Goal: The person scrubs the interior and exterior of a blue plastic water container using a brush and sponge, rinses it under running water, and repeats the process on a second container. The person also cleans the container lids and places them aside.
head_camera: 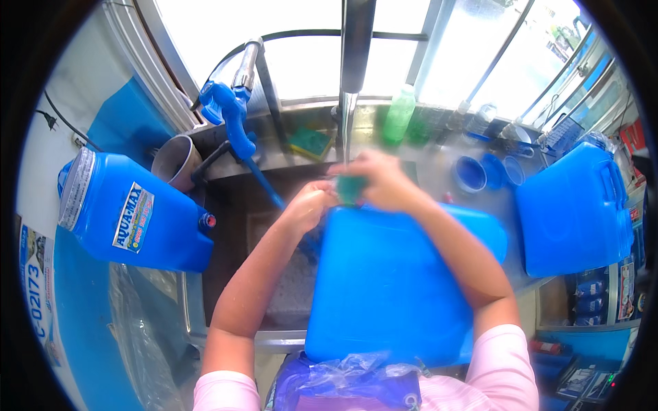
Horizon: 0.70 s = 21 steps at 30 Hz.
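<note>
A large blue plastic water jug lies before me, partly over the sink, its near end by my body. Beyond its far edge my two hands meet under the metal pipe. My right hand, blurred by motion, grips a green scouring pad. Close against the pad, the curled fingers of my left hand pinch a small pale object, too blurred to name. Water seems to run from the pipe just above my fingers. My right forearm passes over the jug.
Another blue jug with a spigot stands left, and a third right. A blue-handled faucet, dipper, sponge, green bottle and blue lids surround the sink. Plastic sheeting hangs at lower left.
</note>
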{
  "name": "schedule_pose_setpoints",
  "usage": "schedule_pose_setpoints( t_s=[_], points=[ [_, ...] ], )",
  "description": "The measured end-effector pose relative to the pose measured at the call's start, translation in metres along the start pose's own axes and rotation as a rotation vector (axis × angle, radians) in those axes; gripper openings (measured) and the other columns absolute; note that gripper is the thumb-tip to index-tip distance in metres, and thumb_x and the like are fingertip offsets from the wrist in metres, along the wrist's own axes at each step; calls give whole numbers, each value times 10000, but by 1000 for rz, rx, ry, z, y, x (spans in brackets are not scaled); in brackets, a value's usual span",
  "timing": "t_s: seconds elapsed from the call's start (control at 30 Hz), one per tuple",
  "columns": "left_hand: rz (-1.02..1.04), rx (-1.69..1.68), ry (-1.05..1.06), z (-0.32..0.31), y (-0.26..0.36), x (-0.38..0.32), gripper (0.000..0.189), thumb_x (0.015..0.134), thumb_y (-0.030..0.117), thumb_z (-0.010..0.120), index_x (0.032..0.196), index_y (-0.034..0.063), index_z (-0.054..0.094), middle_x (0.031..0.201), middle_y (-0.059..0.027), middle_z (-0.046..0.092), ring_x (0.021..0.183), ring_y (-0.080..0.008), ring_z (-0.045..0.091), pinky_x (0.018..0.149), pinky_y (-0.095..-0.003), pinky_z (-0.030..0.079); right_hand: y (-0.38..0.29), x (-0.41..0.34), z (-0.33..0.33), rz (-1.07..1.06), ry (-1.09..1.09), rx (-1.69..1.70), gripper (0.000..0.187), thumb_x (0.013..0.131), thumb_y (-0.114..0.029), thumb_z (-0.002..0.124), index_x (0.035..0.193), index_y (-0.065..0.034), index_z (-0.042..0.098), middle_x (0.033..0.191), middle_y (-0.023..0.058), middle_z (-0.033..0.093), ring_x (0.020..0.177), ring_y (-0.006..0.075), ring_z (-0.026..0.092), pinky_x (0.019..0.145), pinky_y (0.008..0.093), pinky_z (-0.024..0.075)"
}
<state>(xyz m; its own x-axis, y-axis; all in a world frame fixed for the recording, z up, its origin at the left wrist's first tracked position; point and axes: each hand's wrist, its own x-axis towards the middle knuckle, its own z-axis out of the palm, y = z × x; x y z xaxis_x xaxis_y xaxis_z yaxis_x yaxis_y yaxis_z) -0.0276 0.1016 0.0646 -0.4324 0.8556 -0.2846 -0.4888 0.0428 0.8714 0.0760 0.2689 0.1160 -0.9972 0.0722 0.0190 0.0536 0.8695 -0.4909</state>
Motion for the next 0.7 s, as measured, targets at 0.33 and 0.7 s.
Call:
schedule_pose_setpoints(
  t_s=[0.33, 0.7],
  points=[
    [-121, 644, 239, 6, 16, -12, 714, 784, 199, 739, 1334, -115, 409, 1132, -224, 624, 991, -255, 630, 866, -349, 494, 0, -10, -25, -124, 158, 89, 644, 794, -103, 669, 1393, -251, 483, 1289, 135, 557, 1212, 318, 506, 972, 461, 420],
    [26, 338, 264, 16, -12, -9, 785, 845, 75, 706, 1424, 70, 176, 1178, -132, 527, 1018, -174, 573, 835, -312, 498, -92, 34, -28, -19, -466, -777, 87, 792, -199, 672, 789, -140, 736, 712, 31, 691, 744, 194, 687, 678, 358, 516]
  ],
)
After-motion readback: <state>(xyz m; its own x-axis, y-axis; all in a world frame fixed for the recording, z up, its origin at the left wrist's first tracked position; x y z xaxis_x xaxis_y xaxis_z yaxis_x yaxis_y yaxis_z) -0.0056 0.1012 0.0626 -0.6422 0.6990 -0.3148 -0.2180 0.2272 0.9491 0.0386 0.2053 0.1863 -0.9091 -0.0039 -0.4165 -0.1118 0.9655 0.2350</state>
